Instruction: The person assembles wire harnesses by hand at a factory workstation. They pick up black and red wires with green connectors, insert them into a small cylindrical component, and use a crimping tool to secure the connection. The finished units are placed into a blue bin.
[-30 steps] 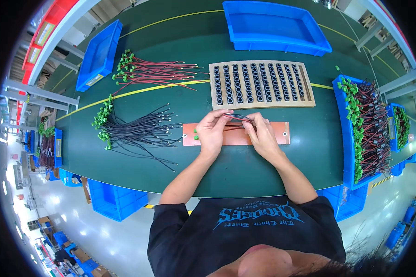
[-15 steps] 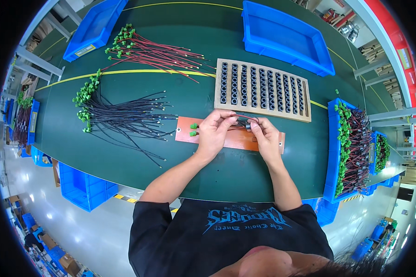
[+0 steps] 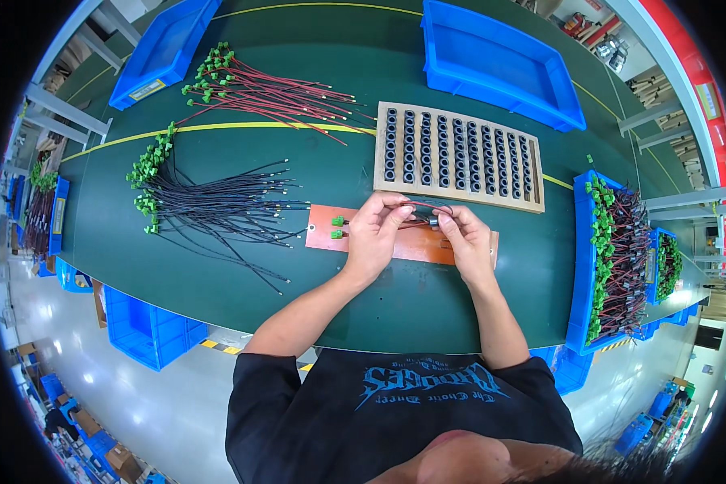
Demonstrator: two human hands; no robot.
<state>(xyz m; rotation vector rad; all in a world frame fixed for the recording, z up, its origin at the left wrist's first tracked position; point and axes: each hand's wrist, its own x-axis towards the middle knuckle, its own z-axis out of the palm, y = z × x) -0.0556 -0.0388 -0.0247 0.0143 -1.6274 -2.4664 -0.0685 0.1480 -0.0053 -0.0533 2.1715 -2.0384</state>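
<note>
My left hand (image 3: pixel 376 234) pinches dark and reddish wires (image 3: pixel 415 202) over an orange-brown board (image 3: pixel 324 239). Opposite it, my right hand (image 3: pixel 468 239) is closed on a small black ring core (image 3: pixel 434 223), and the wires bend in a loop between both hands. Two green connectors (image 3: pixel 337 221) lie on the board just left of my left hand, on the ends of these wires. My fingers partly hide how the wires run through the ring.
Beyond my hands stands a wooden tray (image 3: pixel 460 199) with rows of black rings. Black wires (image 3: pixel 218 194) and red wires (image 3: pixel 278 97) with green connectors lie at the left. Blue bins (image 3: pixel 500 68) sit at the back; another bin (image 3: pixel 578 266) at the right holds finished-looking wire bundles.
The wire loop between my hands has shifted slightly, and the ring shows a little more at my right fingertips. Both hands stay in nearly the same place.
</note>
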